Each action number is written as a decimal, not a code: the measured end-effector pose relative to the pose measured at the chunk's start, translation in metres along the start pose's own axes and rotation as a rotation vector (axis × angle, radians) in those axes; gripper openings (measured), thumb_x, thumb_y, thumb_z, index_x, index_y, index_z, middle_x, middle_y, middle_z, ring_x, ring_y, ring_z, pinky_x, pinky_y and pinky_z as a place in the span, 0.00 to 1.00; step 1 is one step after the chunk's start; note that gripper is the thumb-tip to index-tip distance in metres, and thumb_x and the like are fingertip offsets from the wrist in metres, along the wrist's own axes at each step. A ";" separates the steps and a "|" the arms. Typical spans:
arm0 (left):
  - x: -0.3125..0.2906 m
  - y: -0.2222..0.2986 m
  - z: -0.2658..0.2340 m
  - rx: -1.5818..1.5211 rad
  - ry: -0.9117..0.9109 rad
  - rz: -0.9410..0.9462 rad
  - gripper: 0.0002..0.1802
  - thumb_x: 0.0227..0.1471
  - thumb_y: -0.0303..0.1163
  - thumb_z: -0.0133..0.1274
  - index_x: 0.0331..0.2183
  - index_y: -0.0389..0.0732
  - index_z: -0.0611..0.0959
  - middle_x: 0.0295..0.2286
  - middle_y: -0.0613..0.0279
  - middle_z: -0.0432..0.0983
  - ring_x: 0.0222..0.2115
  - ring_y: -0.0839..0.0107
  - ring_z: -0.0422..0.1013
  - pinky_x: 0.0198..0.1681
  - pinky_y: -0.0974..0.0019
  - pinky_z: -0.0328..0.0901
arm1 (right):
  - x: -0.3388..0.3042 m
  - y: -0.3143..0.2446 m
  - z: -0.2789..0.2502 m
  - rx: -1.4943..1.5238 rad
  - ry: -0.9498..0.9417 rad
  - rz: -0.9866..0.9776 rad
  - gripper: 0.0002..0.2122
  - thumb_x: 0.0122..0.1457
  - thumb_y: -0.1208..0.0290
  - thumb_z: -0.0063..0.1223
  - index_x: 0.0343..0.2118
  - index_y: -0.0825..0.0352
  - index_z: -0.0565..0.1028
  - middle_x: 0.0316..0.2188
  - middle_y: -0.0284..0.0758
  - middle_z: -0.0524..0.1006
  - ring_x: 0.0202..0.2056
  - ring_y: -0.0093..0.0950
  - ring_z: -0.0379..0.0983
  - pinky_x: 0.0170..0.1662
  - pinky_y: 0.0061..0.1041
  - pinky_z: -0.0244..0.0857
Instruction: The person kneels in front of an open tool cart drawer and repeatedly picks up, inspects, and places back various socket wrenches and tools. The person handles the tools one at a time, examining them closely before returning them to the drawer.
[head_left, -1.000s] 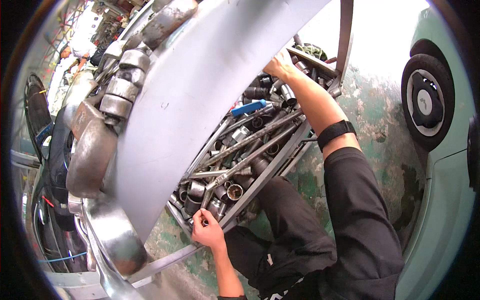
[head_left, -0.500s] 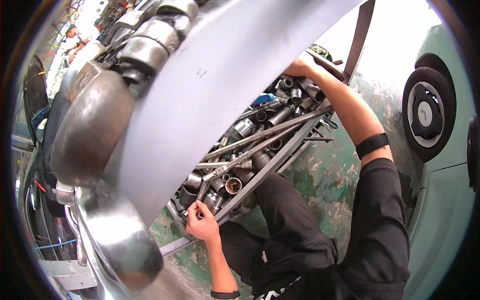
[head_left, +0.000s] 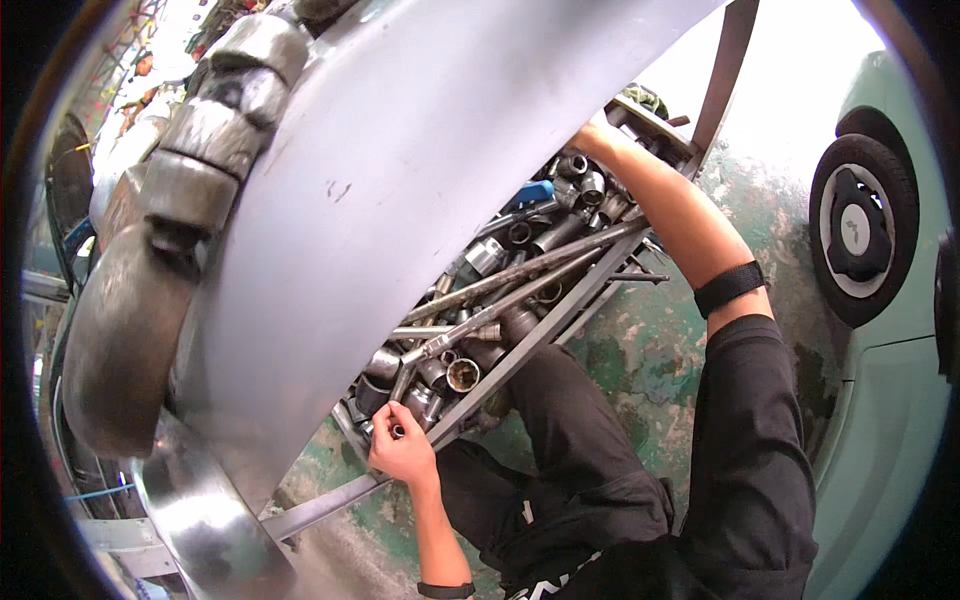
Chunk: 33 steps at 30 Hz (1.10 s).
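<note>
The right arm (head_left: 690,200) has swung rightward; right hand (head_left: 592,134), mostly behind panel (head_left: 400,180): grip I cannot tell. Left hand (head_left: 405,450) pinches, seemingly, small socket (head_left: 398,432). Reaching blind needs slow fingers.

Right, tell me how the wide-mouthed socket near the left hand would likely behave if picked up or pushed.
The wide-mouthed socket looks like solid metal, so it is probably rigid and heavy for its size. Its round shape suggests it could roll on its side, though the grey rail beside it would probably limit that here.
</note>
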<state>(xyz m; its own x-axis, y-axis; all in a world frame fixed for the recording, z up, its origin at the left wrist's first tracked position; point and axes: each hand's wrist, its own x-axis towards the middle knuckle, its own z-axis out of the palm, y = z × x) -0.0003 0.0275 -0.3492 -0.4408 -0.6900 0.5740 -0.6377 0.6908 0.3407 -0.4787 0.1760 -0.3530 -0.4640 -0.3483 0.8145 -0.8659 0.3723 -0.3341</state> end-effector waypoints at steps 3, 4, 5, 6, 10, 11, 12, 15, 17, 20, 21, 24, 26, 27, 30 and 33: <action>-0.001 0.001 0.000 -0.006 0.014 0.010 0.05 0.51 0.30 0.58 0.25 0.40 0.82 0.15 0.62 0.75 0.14 0.67 0.70 0.17 0.64 0.59 | 0.010 0.008 0.020 0.003 -0.339 -0.061 0.13 0.43 0.70 0.54 0.33 0.66 0.81 0.34 0.44 0.81 0.35 0.43 0.78 0.39 0.41 0.72; -0.001 0.002 0.000 -0.003 0.017 0.015 0.05 0.51 0.30 0.58 0.25 0.40 0.82 0.15 0.62 0.75 0.14 0.67 0.70 0.17 0.64 0.59 | 0.016 0.012 0.026 -0.138 -0.621 0.035 0.14 0.43 0.70 0.54 0.35 0.65 0.80 0.35 0.44 0.81 0.37 0.43 0.78 0.40 0.41 0.72; 0.000 0.002 0.000 -0.006 0.015 0.013 0.05 0.51 0.30 0.58 0.25 0.40 0.82 0.15 0.63 0.75 0.14 0.67 0.70 0.17 0.64 0.59 | 0.016 0.015 0.027 -0.015 -0.576 0.070 0.14 0.45 0.68 0.54 0.35 0.65 0.81 0.35 0.44 0.81 0.38 0.42 0.78 0.41 0.40 0.72; 0.000 0.003 0.000 -0.007 0.003 -0.010 0.05 0.51 0.30 0.59 0.26 0.40 0.82 0.15 0.62 0.75 0.14 0.68 0.70 0.17 0.64 0.60 | 0.018 0.016 0.028 0.111 -0.531 0.099 0.13 0.47 0.66 0.55 0.35 0.64 0.81 0.35 0.44 0.81 0.39 0.42 0.78 0.42 0.39 0.72; 0.000 0.003 0.000 -0.054 0.025 0.001 0.05 0.51 0.30 0.59 0.26 0.40 0.83 0.16 0.62 0.76 0.15 0.67 0.71 0.18 0.64 0.60 | 0.041 0.003 0.035 -0.273 -0.958 0.210 0.20 0.51 0.50 0.58 0.34 0.64 0.83 0.38 0.45 0.81 0.42 0.41 0.78 0.46 0.37 0.72; 0.000 0.003 -0.001 -0.022 0.023 -0.007 0.06 0.52 0.31 0.59 0.26 0.41 0.82 0.16 0.62 0.76 0.15 0.67 0.71 0.18 0.63 0.61 | 0.046 -0.003 0.038 -0.267 -1.007 0.222 0.21 0.50 0.49 0.59 0.36 0.64 0.83 0.39 0.45 0.81 0.43 0.40 0.78 0.46 0.37 0.72; -0.001 0.002 -0.001 0.006 0.022 0.018 0.06 0.52 0.31 0.59 0.25 0.41 0.82 0.16 0.62 0.75 0.15 0.66 0.71 0.18 0.63 0.61 | 0.049 -0.007 0.040 -0.260 -1.059 0.241 0.23 0.49 0.47 0.60 0.38 0.64 0.82 0.40 0.45 0.80 0.43 0.40 0.78 0.47 0.37 0.72; -0.002 -0.002 -0.001 -0.011 0.009 0.005 0.07 0.53 0.33 0.58 0.25 0.42 0.82 0.15 0.63 0.75 0.15 0.66 0.71 0.18 0.63 0.61 | 0.044 -0.015 0.055 -0.217 -1.073 0.282 0.28 0.44 0.44 0.64 0.41 0.64 0.82 0.43 0.42 0.80 0.44 0.38 0.78 0.47 0.36 0.71; -0.003 -0.006 0.000 -0.072 0.020 0.040 0.07 0.53 0.32 0.58 0.25 0.41 0.83 0.16 0.63 0.76 0.15 0.65 0.71 0.18 0.64 0.62 | 0.041 -0.009 0.065 -0.189 -1.107 0.290 0.26 0.44 0.47 0.64 0.41 0.64 0.82 0.43 0.42 0.80 0.44 0.39 0.78 0.46 0.36 0.72; -0.003 -0.010 -0.001 -0.083 0.018 0.090 0.09 0.55 0.33 0.57 0.28 0.37 0.83 0.15 0.64 0.74 0.14 0.76 0.64 0.18 0.70 0.57 | 0.045 0.001 0.085 -0.086 -1.395 0.508 0.21 0.45 0.55 0.62 0.37 0.67 0.82 0.38 0.40 0.82 0.40 0.36 0.78 0.42 0.40 0.73; -0.001 -0.011 0.000 -0.114 0.091 0.191 0.08 0.55 0.33 0.57 0.28 0.38 0.83 0.15 0.64 0.75 0.14 0.76 0.64 0.17 0.69 0.57 | 0.045 0.006 0.088 -0.028 -1.358 0.494 0.20 0.46 0.55 0.61 0.37 0.67 0.82 0.39 0.41 0.82 0.40 0.36 0.78 0.42 0.40 0.72; -0.002 -0.007 -0.001 -0.158 0.074 0.153 0.08 0.54 0.32 0.57 0.27 0.38 0.83 0.16 0.63 0.76 0.14 0.75 0.66 0.18 0.69 0.59 | 0.041 0.013 0.086 -0.071 -1.324 0.478 0.22 0.47 0.54 0.62 0.40 0.67 0.82 0.42 0.43 0.80 0.41 0.35 0.76 0.43 0.40 0.71; -0.004 -0.004 -0.004 -0.179 0.052 0.104 0.07 0.54 0.31 0.57 0.28 0.38 0.83 0.16 0.63 0.76 0.14 0.75 0.67 0.18 0.69 0.60 | 0.038 0.006 0.078 -0.017 -1.273 0.432 0.28 0.46 0.46 0.63 0.43 0.66 0.81 0.42 0.42 0.80 0.40 0.34 0.77 0.44 0.37 0.70; -0.005 -0.003 -0.006 -0.199 0.059 0.111 0.07 0.54 0.30 0.57 0.28 0.38 0.83 0.16 0.63 0.76 0.15 0.75 0.68 0.18 0.69 0.60 | 0.035 0.001 0.069 0.006 -1.256 0.379 0.30 0.46 0.43 0.63 0.43 0.66 0.80 0.42 0.42 0.80 0.40 0.35 0.77 0.44 0.37 0.70; -0.008 -0.001 -0.011 -0.259 0.134 0.177 0.05 0.54 0.26 0.57 0.29 0.35 0.84 0.18 0.62 0.78 0.16 0.75 0.70 0.18 0.70 0.60 | 0.035 -0.030 0.035 0.170 -0.989 0.222 0.27 0.52 0.44 0.59 0.39 0.68 0.81 0.31 0.40 0.81 0.31 0.31 0.75 0.36 0.34 0.69; -0.012 0.009 -0.021 -0.254 0.204 0.214 0.04 0.53 0.24 0.59 0.32 0.33 0.84 0.20 0.60 0.79 0.18 0.75 0.72 0.20 0.71 0.63 | 0.014 -0.080 -0.027 0.393 -0.668 0.362 0.23 0.55 0.50 0.60 0.40 0.69 0.80 0.26 0.36 0.80 0.25 0.25 0.72 0.29 0.28 0.66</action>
<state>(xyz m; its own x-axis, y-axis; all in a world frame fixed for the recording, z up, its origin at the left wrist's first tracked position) 0.0130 0.0464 -0.3380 -0.3961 -0.4851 0.7796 -0.3568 0.8636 0.3561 -0.4105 0.1647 -0.3023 -0.6301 -0.7456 0.2170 -0.5879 0.2755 -0.7606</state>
